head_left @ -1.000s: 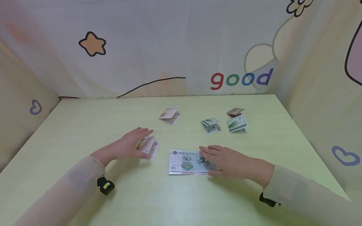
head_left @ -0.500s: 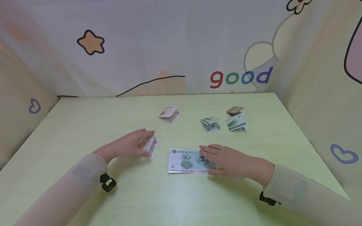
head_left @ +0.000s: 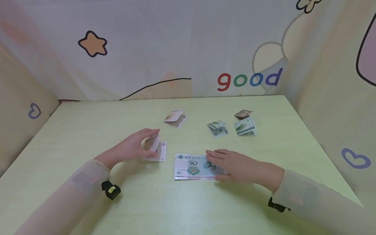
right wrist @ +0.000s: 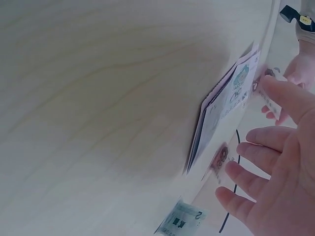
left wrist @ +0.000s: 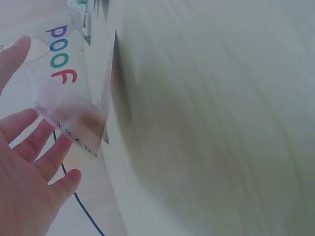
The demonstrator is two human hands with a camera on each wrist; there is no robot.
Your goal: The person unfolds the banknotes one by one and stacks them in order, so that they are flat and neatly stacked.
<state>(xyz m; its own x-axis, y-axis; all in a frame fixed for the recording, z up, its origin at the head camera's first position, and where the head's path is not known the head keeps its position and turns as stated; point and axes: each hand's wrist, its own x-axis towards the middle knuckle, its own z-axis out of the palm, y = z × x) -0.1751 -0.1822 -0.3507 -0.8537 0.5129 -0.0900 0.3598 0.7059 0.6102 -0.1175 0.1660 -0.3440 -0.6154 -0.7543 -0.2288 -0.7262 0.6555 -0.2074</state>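
Observation:
In the head view, my left hand [head_left: 130, 147] is at a folded pinkish 20 banknote [head_left: 161, 151]. Its fingertips touch the raised upper flap while the thumb lies by the lower half. The left wrist view shows these fingers spread against the edge of the banknote's flap [left wrist: 74, 115]. My right hand [head_left: 238, 166] lies palm down over the right end of a flat stack of banknotes [head_left: 186, 168], topped by a green 50. From the right wrist view, several layers show in that stack [right wrist: 224, 105], and the right fingers [right wrist: 253, 179] are spread loosely beside it.
Beyond the hands stand another folded pinkish banknote [head_left: 174, 117], two folded green banknotes [head_left: 216, 127] and a brownish folded one [head_left: 243, 113]. Printed cloth walls [head_left: 147, 49] enclose the pale table [head_left: 188, 209] at the back and sides.
The left fingers have lifted the 20 banknote's upper flap, so more of its lower half shows, and it has turned slightly. The right hand stays on the stack.

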